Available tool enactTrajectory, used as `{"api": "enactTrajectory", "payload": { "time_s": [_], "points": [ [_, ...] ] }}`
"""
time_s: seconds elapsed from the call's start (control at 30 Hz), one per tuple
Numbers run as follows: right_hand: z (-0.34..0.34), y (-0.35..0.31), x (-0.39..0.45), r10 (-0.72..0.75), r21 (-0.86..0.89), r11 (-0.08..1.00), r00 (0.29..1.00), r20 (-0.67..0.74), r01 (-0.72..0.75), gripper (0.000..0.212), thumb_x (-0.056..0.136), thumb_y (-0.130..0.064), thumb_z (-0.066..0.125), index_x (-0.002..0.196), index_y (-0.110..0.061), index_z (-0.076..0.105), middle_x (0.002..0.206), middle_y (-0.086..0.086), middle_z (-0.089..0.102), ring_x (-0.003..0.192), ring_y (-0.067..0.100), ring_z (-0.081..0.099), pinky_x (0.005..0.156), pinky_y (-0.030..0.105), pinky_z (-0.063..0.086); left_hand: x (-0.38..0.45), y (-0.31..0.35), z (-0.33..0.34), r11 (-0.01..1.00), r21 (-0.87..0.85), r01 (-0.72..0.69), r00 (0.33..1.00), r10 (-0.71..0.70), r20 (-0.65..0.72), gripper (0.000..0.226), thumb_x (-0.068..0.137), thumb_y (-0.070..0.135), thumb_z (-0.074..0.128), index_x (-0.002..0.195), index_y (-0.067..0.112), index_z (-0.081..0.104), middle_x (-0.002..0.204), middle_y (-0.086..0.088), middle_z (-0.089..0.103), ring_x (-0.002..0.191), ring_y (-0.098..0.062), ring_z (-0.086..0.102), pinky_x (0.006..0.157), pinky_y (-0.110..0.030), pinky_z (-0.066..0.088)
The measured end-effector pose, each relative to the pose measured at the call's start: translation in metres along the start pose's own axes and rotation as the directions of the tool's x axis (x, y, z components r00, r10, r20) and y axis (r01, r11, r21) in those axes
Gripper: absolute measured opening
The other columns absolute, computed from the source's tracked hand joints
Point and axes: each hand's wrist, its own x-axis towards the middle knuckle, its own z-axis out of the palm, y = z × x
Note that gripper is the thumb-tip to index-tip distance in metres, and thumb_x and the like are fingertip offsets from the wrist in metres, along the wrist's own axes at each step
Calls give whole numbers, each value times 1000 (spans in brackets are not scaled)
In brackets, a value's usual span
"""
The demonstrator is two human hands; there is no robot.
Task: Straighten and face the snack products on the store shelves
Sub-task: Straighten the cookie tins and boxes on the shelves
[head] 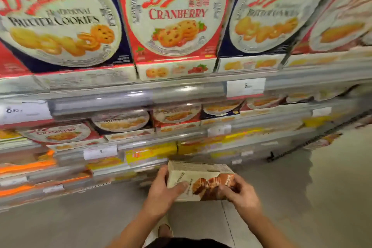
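Observation:
A cream and brown cookie box is held low in front of the bottom shelves, above the floor. My left hand grips its left end, thumb across the front face. My right hand grips its right end, fingers curled over the brown corner. Large Danisa boxes stand face-out on the top shelf: a blue butter cookies box, a red cranberry box and another blue one.
Lower shelves hold smaller Danisa boxes and yellow packs and orange packs, behind shelf rails with price tags. Grey floor stretches to the right. My foot shows below the box.

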Motion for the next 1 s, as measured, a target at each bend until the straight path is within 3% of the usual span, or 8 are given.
{"api": "enactTrajectory", "payload": {
  "time_s": [0.07,0.13,0.23,0.37,0.43,0.67,0.83,1.0],
  "points": [
    [-30,20,-12,-12,87,996,999,-31,15,33,84,-32,83,114,-26,72,101,-9,78,96,8,72,92,35,57,-7,9,29,998,66,-17,999,14,43,64,85,28,82,140,22,50,117,8,72,95,-4,70,75,-17,54],
    [-61,35,-29,8,222,975,998,-54,4,39,86,-28,81,122,-25,67,108,-7,77,100,6,72,91,26,56,-15,17,62,996,89,-18,995,9,97,77,78,51,82,143,28,48,122,12,69,102,-1,67,88,-26,55],
    [-111,53,-59,15,331,943,992,-125,27,33,88,-18,77,116,-25,62,96,0,77,83,5,73,69,11,51,-38,34,120,997,71,-18,990,8,141,29,91,35,72,107,42,50,110,27,60,89,9,59,85,-25,45],
    [-166,98,-85,31,399,915,976,-215,59,44,81,-31,80,120,-26,61,93,7,78,89,30,74,86,43,59,-62,35,188,994,96,61,981,-77,178,10,97,26,65,106,27,59,69,34,69,65,17,63,58,-5,46],
    [-188,116,-98,61,441,896,964,-259,61,42,82,-30,79,119,-24,62,95,8,79,91,35,74,89,54,57,-65,26,216,991,124,49,976,-74,207,21,96,32,66,115,23,61,76,38,68,72,15,66,58,-5,47],
    [-241,160,-121,123,564,817,921,-370,118,42,83,-28,79,120,-19,62,102,6,79,97,32,74,85,47,60,-76,37,282,974,220,48,926,-126,356,33,90,27,75,117,21,59,100,12,78,92,-9,75,74,-22,57],
    [-259,176,-116,162,618,777,910,-382,121,43,86,-30,77,125,-22,60,110,6,77,101,29,74,93,56,56,-54,55,309,945,327,-4,881,-151,447,41,86,29,77,121,17,59,107,2,78,98,-16,75,87,-36,60],
    [-288,171,-97,184,638,757,888,-420,145,69,69,-49,85,127,-20,60,109,10,77,102,32,73,92,60,56,-11,75,343,938,344,-45,824,-160,544,44,85,28,79,123,17,61,108,-1,77,101,-18,74,86,-35,61]
  ]
}}
